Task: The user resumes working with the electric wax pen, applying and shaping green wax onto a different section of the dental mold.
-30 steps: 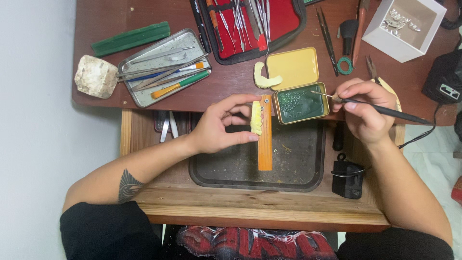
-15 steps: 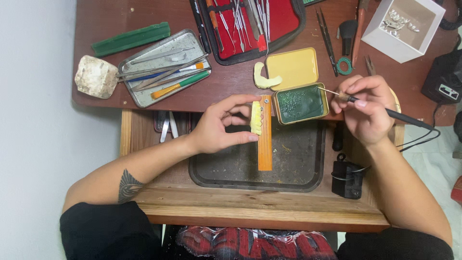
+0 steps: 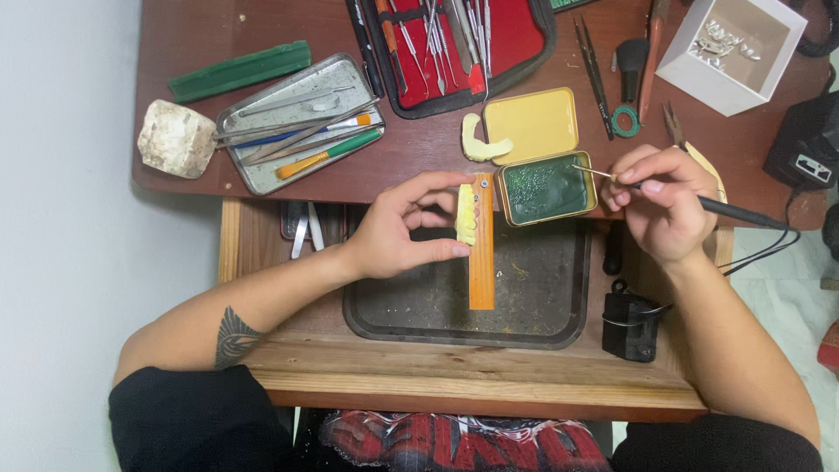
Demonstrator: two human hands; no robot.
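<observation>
Left hand: the left hand (image 3: 398,234) pinches a pale yellow tooth-row model (image 3: 467,215) against the orange wooden strip (image 3: 481,262), above the dark tray (image 3: 376,310).
Right hand: the right hand (image 3: 660,199) grasps a thin black corded tool (image 3: 732,212).
Around: green-filled square tin (image 3: 546,188), its yellow lid (image 3: 530,125) beside.
Change: the tool tip has lifted off the tin.

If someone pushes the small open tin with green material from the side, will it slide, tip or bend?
The tin sits flat on the desk and is shallow, so it would probably slide, not tip. Its walls look like thin metal, likely stiff and light. The yellow lid lies open behind it and may drag along if hinged; I cannot tell.
</observation>
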